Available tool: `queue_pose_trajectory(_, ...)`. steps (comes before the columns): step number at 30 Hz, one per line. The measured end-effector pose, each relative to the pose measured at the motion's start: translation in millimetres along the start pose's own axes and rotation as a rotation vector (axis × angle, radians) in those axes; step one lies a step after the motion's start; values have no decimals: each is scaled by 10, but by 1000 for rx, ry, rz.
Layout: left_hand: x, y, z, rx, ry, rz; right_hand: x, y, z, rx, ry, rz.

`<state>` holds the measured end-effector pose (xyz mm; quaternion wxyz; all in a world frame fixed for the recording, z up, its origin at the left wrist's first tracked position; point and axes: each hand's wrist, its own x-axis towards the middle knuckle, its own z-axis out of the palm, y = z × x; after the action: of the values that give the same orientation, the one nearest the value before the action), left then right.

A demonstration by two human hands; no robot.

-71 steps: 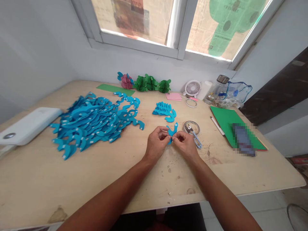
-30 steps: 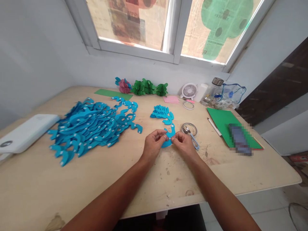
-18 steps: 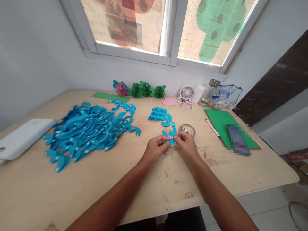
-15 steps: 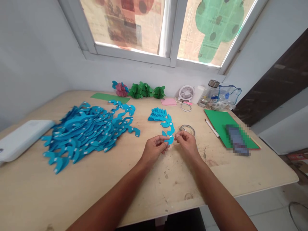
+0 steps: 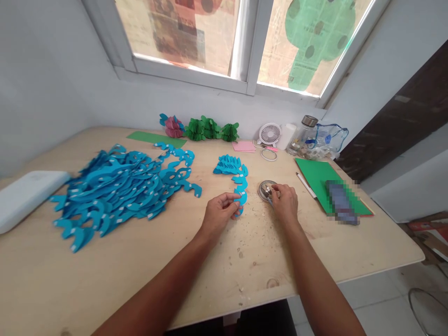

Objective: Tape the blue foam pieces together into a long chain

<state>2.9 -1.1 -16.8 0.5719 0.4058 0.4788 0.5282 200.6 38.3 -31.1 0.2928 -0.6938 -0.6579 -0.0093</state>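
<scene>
My left hand (image 5: 220, 212) pinches the near end of a blue paper strip (image 5: 242, 185) with scalloped edges and small white squares on it. The strip's far end lies in tight folds on the table. My right hand (image 5: 287, 204) is over a small round dish (image 5: 261, 190) with a shiny rim. Its thumb and fingertips are pressed together beside tiny white and dark bits in the dish; what they pinch, if anything, is too small to make out. Left of both hands spreads a large heap of similar blue paper pieces (image 5: 122, 186).
Along the wall stand green folded-paper figures (image 5: 210, 129), a pink and blue one (image 5: 173, 127), a small fan (image 5: 269, 134) and a glass bottle (image 5: 301, 136). Green sheets (image 5: 315, 172), a white pen (image 5: 306, 185) and a blurred phone-like object lie right. A white case (image 5: 31, 196) sits left.
My right hand has moved right, from beside the strip's end to the round dish. The left hand still holds the blue strip, and the view has shifted slightly.
</scene>
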Motion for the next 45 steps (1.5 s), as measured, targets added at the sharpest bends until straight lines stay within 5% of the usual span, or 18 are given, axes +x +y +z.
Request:
queue_pose_trajectory(33,-9,17,1,-32,27,5,-5,-28,51,-49,45,-52)
queue_pose_trajectory(39,22,-3,-17,-76,69,-1,-25,-121,-3,362,87,63)
queue_pose_trajectory(45,31,11,-22,-66,98,4,-170,-414,-94,992,-334,21)
